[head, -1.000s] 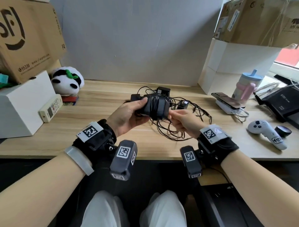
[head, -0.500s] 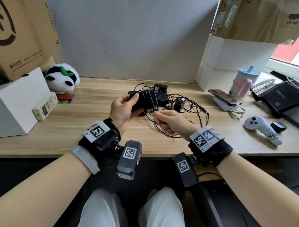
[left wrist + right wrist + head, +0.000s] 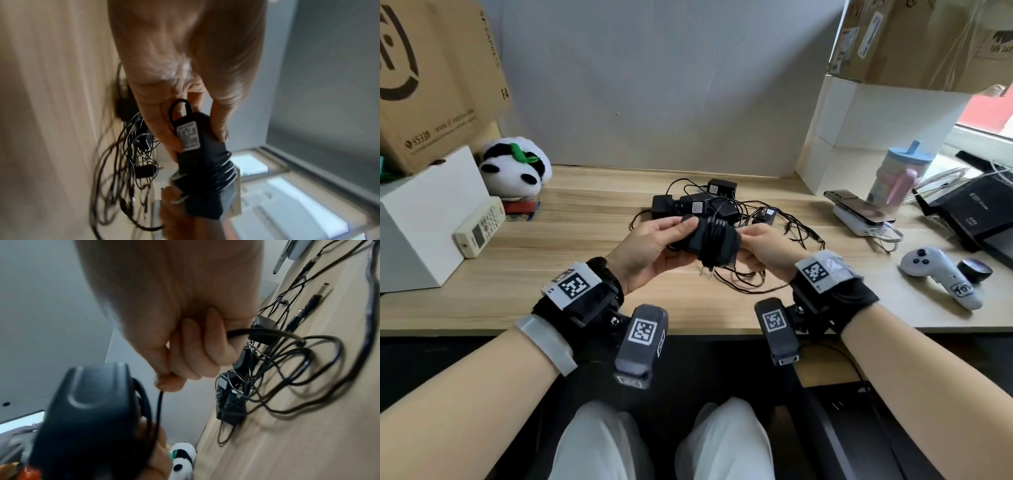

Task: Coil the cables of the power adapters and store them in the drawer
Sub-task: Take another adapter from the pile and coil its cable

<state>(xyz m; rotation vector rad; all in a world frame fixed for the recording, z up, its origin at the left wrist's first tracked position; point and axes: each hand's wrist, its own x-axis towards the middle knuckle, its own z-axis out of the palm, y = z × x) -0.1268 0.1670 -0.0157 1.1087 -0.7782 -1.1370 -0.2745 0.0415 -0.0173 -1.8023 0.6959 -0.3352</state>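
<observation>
Since half a second ago the black power adapter (image 3: 714,240) has come back toward the person and up off the pile of other adapters (image 3: 698,205), and the right hand (image 3: 765,248), then lower and nearer the desk's front edge, now meets it at its right end. In the head view the left hand (image 3: 650,250) holds the adapter above the wooden desk (image 3: 585,274), thumb on top and fingers under it, with several turns of its cable (image 3: 714,250) wound round the body; the right hand pinches that cable just beside the adapter, and loose black cables (image 3: 750,284) trail on the desk below it. Left of the adapter lie a white remote (image 3: 479,226) and a panda plush (image 3: 515,168); right of it, a phone on a white pack (image 3: 859,212), a lidded cup (image 3: 897,178) and a white controller (image 3: 941,274). In the left wrist view the fingers (image 3: 164,129) and thumb clamp the labelled end of the adapter (image 3: 203,162), the coils sitting further along it. In the right wrist view the curled fingers (image 3: 205,350) close round the cable (image 3: 158,404), which runs down to the blurred adapter (image 3: 92,418); beyond it the remaining adapters (image 3: 230,404) lie tangled on the desk.
</observation>
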